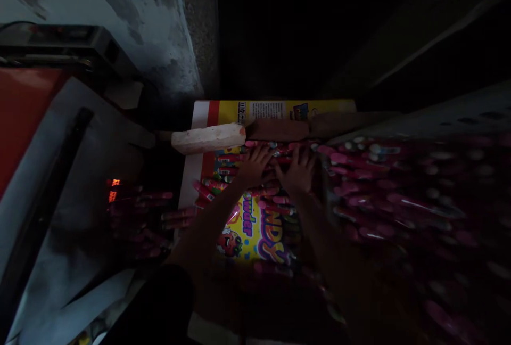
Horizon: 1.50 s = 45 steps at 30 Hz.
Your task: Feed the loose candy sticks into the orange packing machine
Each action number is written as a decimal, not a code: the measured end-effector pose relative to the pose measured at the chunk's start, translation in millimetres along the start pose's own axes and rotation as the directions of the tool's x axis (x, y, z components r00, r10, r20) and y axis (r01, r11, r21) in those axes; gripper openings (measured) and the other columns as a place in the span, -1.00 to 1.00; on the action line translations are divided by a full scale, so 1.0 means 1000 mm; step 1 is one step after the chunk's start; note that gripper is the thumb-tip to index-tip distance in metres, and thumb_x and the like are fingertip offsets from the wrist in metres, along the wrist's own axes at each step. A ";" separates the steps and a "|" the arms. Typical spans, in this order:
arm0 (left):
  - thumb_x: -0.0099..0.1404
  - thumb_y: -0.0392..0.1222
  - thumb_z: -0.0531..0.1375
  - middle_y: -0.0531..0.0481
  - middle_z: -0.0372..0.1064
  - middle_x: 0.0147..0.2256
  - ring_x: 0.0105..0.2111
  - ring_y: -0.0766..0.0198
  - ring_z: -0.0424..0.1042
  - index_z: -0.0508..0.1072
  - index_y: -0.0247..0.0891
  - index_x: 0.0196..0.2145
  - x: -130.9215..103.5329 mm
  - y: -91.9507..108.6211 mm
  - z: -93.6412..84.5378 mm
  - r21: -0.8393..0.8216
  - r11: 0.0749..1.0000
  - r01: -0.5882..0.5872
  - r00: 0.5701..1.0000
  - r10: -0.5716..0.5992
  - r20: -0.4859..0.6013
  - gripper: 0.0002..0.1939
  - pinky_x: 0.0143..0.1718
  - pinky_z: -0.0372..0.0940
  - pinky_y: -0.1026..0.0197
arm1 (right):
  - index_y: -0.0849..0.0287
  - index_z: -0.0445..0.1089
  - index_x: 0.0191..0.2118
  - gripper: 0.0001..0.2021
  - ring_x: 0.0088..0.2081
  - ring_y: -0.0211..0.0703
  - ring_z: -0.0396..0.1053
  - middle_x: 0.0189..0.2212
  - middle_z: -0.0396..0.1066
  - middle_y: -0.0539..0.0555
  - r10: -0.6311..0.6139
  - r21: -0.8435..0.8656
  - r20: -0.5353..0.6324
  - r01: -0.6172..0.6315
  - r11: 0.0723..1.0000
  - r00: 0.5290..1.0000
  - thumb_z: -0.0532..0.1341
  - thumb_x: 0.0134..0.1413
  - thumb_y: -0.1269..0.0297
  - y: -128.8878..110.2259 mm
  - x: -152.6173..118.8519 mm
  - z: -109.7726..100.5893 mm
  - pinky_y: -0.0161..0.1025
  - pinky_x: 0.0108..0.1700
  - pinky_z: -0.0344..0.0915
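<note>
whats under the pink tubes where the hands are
A yellow printed candy sheet lies under the pink tubes. The left hand and right hand rest on them, hiding the print beneath.

Two hands, left [254, 165] and right [298, 170]. One printed board [255, 228]. One white bar [208, 138] and one brown bar [279, 129]. One machine [59, 137] showing two orange lights [114, 189]. Pink tubes [379, 190]: too many and too dim to count.
</note>
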<state>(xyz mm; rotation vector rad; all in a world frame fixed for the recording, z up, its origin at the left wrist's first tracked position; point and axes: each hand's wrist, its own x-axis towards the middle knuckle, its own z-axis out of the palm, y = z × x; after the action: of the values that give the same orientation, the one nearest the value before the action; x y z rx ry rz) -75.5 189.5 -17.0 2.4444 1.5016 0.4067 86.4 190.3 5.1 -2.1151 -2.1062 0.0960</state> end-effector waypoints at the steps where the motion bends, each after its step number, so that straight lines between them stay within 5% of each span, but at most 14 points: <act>1: 0.34 0.17 0.03 -0.21 -0.10 0.37 0.36 -0.13 -0.18 -0.03 -0.30 0.36 -0.006 -0.004 -0.001 0.017 1.000 -0.003 1.000 0.003 0.013 -0.22 0.32 -0.26 -0.23 | 0.23 -0.12 0.39 -0.17 0.34 0.42 -0.24 0.37 -0.17 0.36 -0.007 -0.031 0.033 0.008 0.999 0.999 -0.03 0.16 -0.22 -0.007 -0.004 0.000 0.36 0.23 -0.10; 5: 0.35 0.16 0.03 -0.21 -0.12 0.37 0.37 -0.11 -0.20 0.01 -0.30 0.35 -0.045 -0.021 -0.012 0.087 0.996 0.005 0.995 -0.014 0.097 -0.25 0.32 -0.23 -0.20 | 0.17 0.10 0.32 -0.29 0.36 0.39 -0.27 0.35 -0.06 0.33 0.050 -0.099 0.181 -0.033 0.994 0.982 -0.02 0.19 -0.16 -0.045 -0.030 0.001 0.45 0.22 -0.20; 9: 0.36 0.15 0.04 -0.18 -0.18 0.39 0.39 -0.06 -0.26 0.03 -0.28 0.35 -0.109 -0.048 -0.034 0.107 0.994 -0.008 0.988 -0.009 0.157 -0.27 0.32 -0.15 -0.12 | 0.22 0.22 0.25 -0.33 0.33 0.40 -0.17 0.29 0.09 0.34 0.055 -0.037 0.221 -0.048 0.998 0.974 -0.01 0.19 -0.14 -0.101 -0.075 0.016 0.46 0.22 -0.24; 13: 0.38 0.03 0.03 -0.22 -0.16 0.38 0.38 -0.04 -0.23 -0.01 -0.35 0.35 -0.186 -0.081 -0.060 0.115 0.993 0.029 0.983 -0.049 0.177 -0.30 0.33 -0.21 -0.14 | 0.18 0.17 0.29 -0.39 0.31 0.34 -0.09 0.24 0.18 0.30 -0.083 0.155 0.231 0.047 0.987 0.969 0.04 0.20 0.00 -0.161 -0.131 0.023 0.38 0.22 -0.13; 16: 0.39 -0.08 0.01 -0.30 0.02 0.32 0.36 -0.06 -0.11 0.03 -0.44 0.33 -0.219 -0.095 -0.074 0.109 0.989 0.098 0.986 -0.111 0.127 -0.35 0.33 -0.18 -0.16 | 0.11 0.36 0.13 -0.56 0.18 0.17 0.15 0.10 0.33 0.21 -0.264 0.347 0.190 0.187 0.919 0.946 0.01 0.23 0.14 -0.177 -0.149 0.012 0.19 0.18 0.08; 19: 0.39 -0.12 -0.01 -0.29 0.11 0.28 0.33 -0.03 -0.03 0.09 -0.41 0.31 -0.202 -0.086 -0.081 0.062 0.996 0.057 0.995 -0.062 0.076 -0.41 0.31 -0.09 -0.11 | 0.19 0.43 -0.01 -0.61 0.02 0.06 0.28 -0.04 0.38 0.24 -0.210 0.373 0.077 0.167 0.913 0.975 -0.02 0.22 0.17 -0.145 -0.126 -0.007 0.03 0.06 0.24; 24: 0.40 -0.08 0.01 -0.25 0.12 0.27 0.33 -0.01 -0.02 0.18 -0.31 0.27 -0.085 -0.025 -0.061 0.000 0.999 -0.043 0.999 0.043 0.020 -0.47 0.30 -0.06 -0.07 | 0.45 0.22 0.16 -0.43 0.16 0.30 0.14 0.13 0.19 0.50 0.040 0.112 -0.030 -0.036 0.993 0.999 0.01 0.16 0.11 -0.035 -0.034 -0.022 0.20 0.13 0.15; 27: 0.36 -0.04 0.08 -0.28 0.05 0.30 0.34 -0.08 -0.07 0.12 -0.32 0.30 -0.019 0.002 -0.032 0.021 0.996 0.089 0.996 -0.088 -0.012 -0.38 0.28 -0.04 -0.10 | 0.37 0.15 0.22 -0.38 0.24 0.36 0.01 0.24 0.05 0.48 -0.057 0.004 -0.006 0.057 0.998 0.998 0.00 0.20 0.00 0.012 0.009 -0.013 0.25 0.16 0.10; 30: 0.36 0.00 0.06 -0.32 0.06 0.29 0.30 -0.08 0.03 0.04 -0.39 0.33 0.013 0.006 -0.007 0.015 0.980 0.200 0.979 -0.199 -0.051 -0.31 0.26 0.00 -0.09 | 0.26 0.09 0.27 -0.31 0.32 0.33 -0.15 0.30 0.00 0.36 -0.223 -0.021 -0.004 0.223 0.975 0.975 0.01 0.17 -0.13 0.028 0.025 0.002 0.28 0.24 -0.02; 35: 0.39 -0.08 0.00 -0.22 0.09 0.29 0.28 -0.02 0.05 0.07 -0.29 0.32 -0.008 -0.003 0.003 0.031 0.991 0.132 0.990 -0.130 -0.060 -0.40 0.27 -0.02 -0.07 | 0.29 -0.01 0.33 -0.20 0.34 0.34 -0.19 0.32 -0.02 0.33 -0.191 0.005 0.062 0.191 0.982 0.980 -0.01 0.15 -0.20 0.005 -0.001 0.013 0.33 0.24 -0.03; 40: 0.40 -0.10 -0.02 -0.25 0.13 0.27 0.28 0.01 0.06 0.09 -0.41 0.31 -0.082 -0.013 -0.009 0.067 0.979 0.190 0.982 -0.189 -0.030 -0.40 0.31 -0.08 -0.04 | 0.34 -0.01 0.35 -0.27 0.37 0.37 -0.34 0.35 -0.06 0.35 -0.196 -0.034 0.058 0.199 0.979 0.979 -0.10 0.24 -0.08 -0.051 -0.056 0.024 0.52 0.22 -0.27; 45: 0.42 -0.12 -0.04 -0.22 -0.02 0.34 0.35 0.03 -0.08 0.06 -0.29 0.34 -0.154 -0.051 -0.037 0.220 0.961 0.166 0.985 -0.170 0.001 -0.43 0.31 -0.10 -0.13 | 0.42 -0.03 0.36 -0.28 0.39 0.33 -0.41 0.36 -0.12 0.42 -0.199 0.035 0.053 0.198 0.980 0.978 -0.09 0.25 -0.02 -0.131 -0.102 0.043 0.53 0.22 -0.32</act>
<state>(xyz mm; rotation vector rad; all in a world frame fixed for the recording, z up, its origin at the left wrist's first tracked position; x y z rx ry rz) -197.0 76.6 -17.0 2.4440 1.8158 0.1913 -50.9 91.5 -23.1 -1.8943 -2.3201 0.1644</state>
